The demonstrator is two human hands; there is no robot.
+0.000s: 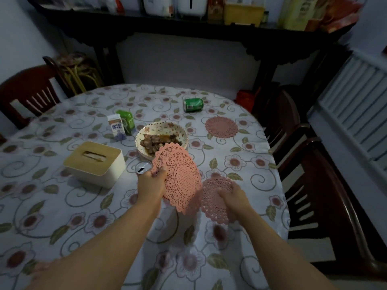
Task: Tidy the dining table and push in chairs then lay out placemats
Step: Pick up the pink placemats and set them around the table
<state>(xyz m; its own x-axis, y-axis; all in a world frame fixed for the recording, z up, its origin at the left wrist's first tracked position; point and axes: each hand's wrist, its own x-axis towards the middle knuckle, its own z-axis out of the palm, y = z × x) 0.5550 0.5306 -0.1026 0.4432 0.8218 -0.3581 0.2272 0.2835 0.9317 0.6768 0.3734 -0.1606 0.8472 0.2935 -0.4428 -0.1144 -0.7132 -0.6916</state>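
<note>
Holding a stack of pink lace placemats (181, 176) raised and tilted above the bench (62, 216), near the middle: left hand (151, 183), fingers curled round the stack's left edge. Pressing down on a single pink placemat (215, 208) lying flat on the flowered cloth just right of the stack: right hand (232, 197), fingers bent over the mat's right part, though hard to tell whether pinching it or only resting on it. Lying flat farther off to the right, well apart from both hands: a third pink placemat (221, 127).

Just behind the raised stack, partly hidden by its upper edge: a dotted bowl (161, 130) of dark cooked food. Just left of the left hand: an upright silver can (143, 166), seen from the top. Left of that: a white tissue box (94, 164) with a tan lid. Beyond the box, standing side by side: a white milk carton (116, 127) and a green carton (126, 120). Far side of the bench: a green can (193, 104) lying on its side.

Around the bench: a dark wooden chair (27, 95) at far left and more dark chairs (310, 185) along the right. Against the far wall: a dark shelf (188, 28) crowded with containers.
</note>
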